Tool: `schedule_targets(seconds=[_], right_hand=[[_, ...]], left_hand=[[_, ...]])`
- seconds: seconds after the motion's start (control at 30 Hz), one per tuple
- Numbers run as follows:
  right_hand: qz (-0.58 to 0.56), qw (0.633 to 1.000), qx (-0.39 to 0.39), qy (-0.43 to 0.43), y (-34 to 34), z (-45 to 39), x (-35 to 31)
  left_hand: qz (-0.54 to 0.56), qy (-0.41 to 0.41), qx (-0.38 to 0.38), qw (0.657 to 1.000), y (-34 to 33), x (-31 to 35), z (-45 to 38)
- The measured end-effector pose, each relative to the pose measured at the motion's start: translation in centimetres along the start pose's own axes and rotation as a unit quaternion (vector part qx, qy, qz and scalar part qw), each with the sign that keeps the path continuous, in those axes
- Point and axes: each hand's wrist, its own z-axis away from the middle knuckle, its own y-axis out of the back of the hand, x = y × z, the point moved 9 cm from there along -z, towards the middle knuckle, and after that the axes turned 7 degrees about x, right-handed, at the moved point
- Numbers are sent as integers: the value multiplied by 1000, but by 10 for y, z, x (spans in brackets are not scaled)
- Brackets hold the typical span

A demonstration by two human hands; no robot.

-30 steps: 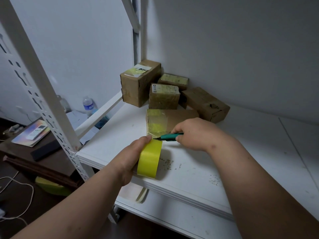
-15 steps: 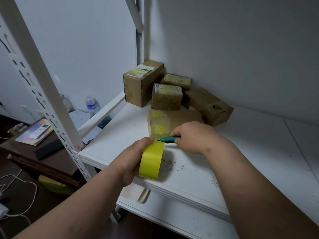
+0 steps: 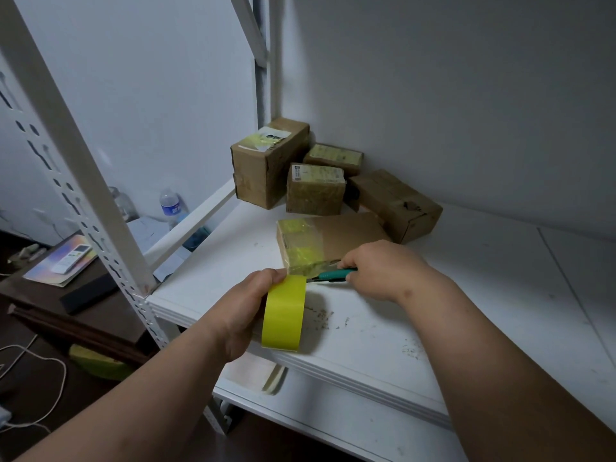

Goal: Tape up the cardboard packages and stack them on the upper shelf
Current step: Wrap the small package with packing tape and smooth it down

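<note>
Flat cardboard package [image 3: 346,238], its left end wrapped in yellow tape, lies on the white shelf [image 3: 500,295]; just in front of it the left hand [image 3: 246,308] grips an upright yellow tape roll [image 3: 285,313] with fingers curled round it, a strip running from roll to package. Beside the package's front edge the right hand [image 3: 380,270] holds a green cutter [image 3: 331,275], fingers closed around the handle, tip at the strip. Behind the package: four taped boxes [image 3: 315,190] clustered in the shelf's back corner; left of it, a slotted white upright [image 3: 83,181].
</note>
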Motion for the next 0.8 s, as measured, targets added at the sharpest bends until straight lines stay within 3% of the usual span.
schedule_targets(seconds=[0.27,0.4,0.7,0.8], right_hand=[[-85,995,-43,-31,-14,12,31],[-105,990,-26,-87,-20,24,59],[-157,978,-13,-139,-46,45,64],[-88,988,-2,-131,-40,47,61]], left_hand=[[15,-62,-29,998,9,2,7],[25,-100,-24,994,7,4,12],[1,-93,-44,995,6,2,8],[-2,-87,-53,995,7,0,4]])
